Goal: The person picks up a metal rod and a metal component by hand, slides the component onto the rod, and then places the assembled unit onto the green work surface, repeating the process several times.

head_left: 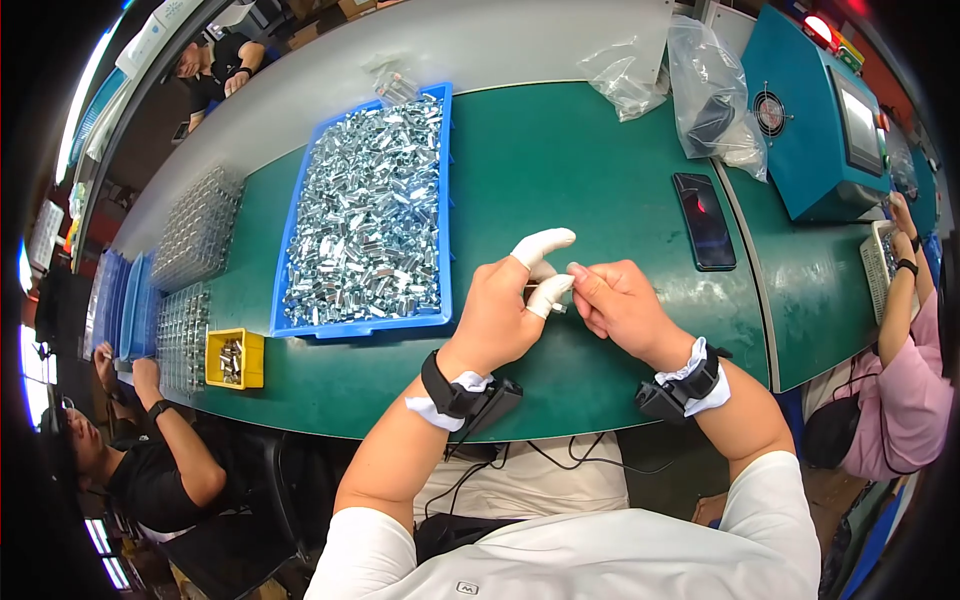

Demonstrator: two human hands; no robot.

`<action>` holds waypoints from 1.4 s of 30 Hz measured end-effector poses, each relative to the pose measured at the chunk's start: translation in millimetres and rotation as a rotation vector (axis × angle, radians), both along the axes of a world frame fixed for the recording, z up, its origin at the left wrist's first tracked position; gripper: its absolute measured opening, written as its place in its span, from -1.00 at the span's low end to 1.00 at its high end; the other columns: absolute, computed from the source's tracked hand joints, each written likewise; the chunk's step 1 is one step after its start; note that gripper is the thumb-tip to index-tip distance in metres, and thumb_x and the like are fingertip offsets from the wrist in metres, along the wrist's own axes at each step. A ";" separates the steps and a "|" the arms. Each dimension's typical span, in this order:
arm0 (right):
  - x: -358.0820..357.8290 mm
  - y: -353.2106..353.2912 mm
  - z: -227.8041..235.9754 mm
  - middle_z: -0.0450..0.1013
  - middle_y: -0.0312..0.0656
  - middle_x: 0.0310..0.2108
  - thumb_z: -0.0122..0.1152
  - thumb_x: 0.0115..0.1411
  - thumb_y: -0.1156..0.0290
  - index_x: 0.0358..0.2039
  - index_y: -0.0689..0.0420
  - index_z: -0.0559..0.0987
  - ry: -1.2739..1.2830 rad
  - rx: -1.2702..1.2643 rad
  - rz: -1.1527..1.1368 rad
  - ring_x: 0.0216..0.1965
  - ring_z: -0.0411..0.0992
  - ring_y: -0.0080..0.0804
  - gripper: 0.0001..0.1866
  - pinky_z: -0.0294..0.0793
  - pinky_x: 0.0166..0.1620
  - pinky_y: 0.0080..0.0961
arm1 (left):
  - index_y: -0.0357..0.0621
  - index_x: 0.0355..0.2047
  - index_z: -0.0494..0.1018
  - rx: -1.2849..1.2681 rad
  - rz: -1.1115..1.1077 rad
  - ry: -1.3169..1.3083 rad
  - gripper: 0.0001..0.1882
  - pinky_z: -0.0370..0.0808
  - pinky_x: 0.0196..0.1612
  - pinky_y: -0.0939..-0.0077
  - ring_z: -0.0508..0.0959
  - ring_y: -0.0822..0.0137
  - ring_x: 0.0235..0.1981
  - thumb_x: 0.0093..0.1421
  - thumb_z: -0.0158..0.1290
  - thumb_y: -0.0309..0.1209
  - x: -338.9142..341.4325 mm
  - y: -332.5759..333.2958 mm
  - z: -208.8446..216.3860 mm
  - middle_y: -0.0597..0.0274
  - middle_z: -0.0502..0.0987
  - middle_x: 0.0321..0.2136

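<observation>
My left hand (497, 312) is over the green table with white covers on its thumb and index finger. The index finger stretches out above the thumb, while the other fingers curl in. A small silvery metal piece (559, 308) shows just under the covered thumb, partly hidden by the fingers. My right hand (630, 305) meets the left at the fingertips, its thumb pressed on its curled fingers. Whatever lies in that pinch is too small to make out. Beyond my left hand stands a blue tray (447, 200) heaped with small shiny metal parts (370, 210).
A yellow bin (262, 360) with metal parts sits left, beside clear racks (198, 225). To the right lie a phone (706, 222), plastic bags (705, 90) and a teal machine (810, 120). Co-workers sit on both sides; another person is at the back left.
</observation>
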State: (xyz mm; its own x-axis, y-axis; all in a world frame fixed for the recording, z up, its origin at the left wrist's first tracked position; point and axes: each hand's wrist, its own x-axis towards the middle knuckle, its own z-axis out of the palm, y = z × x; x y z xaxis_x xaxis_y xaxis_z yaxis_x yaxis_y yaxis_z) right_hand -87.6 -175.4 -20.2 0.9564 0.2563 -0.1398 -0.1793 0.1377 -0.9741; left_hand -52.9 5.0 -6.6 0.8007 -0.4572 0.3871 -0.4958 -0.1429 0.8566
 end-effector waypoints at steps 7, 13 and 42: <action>1.1 0.1 -2.4 0.21 -0.43 -0.80 -0.02 0.42 0.12 -0.68 0.14 0.40 -0.088 -0.079 -0.086 -0.74 0.16 -0.71 -0.47 0.10 -0.66 -0.65 | -0.24 -0.22 0.53 0.072 0.064 -0.038 -0.84 0.44 -0.45 0.59 0.53 0.47 -0.53 0.17 0.18 -0.54 1.7 3.6 8.1 0.22 0.56 -0.54; 10.7 -13.9 5.6 0.19 -0.43 -0.76 -0.06 0.43 0.11 -0.65 0.13 0.37 -0.310 -0.222 -0.309 -0.72 0.15 -0.69 -0.48 0.14 -0.62 -0.66 | -0.22 -0.34 0.56 -0.155 0.421 0.089 -0.92 0.46 -0.41 0.53 0.56 0.40 -0.51 0.16 0.19 -0.49 38.2 52.7 11.5 0.19 0.58 -0.49; 7.0 -7.8 5.3 0.21 -0.39 -0.78 -0.02 0.42 0.20 -0.67 0.18 0.42 -0.458 -0.368 -0.301 -0.70 0.18 -0.70 -0.50 0.10 -0.62 -0.60 | -0.24 -0.21 0.46 -0.513 -0.019 0.653 -0.92 0.52 -0.23 0.57 0.61 0.38 -0.27 0.29 0.06 -0.53 14.4 -1.9 8.1 0.10 0.62 -0.25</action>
State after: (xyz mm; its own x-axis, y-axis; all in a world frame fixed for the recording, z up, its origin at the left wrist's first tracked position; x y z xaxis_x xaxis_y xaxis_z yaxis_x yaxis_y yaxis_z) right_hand -80.5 -183.2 -14.9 0.9625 -0.0185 0.2708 0.2587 -0.2392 -0.9359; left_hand -38.5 3.1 1.5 0.9305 -0.3662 0.0111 0.1254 0.3469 0.9295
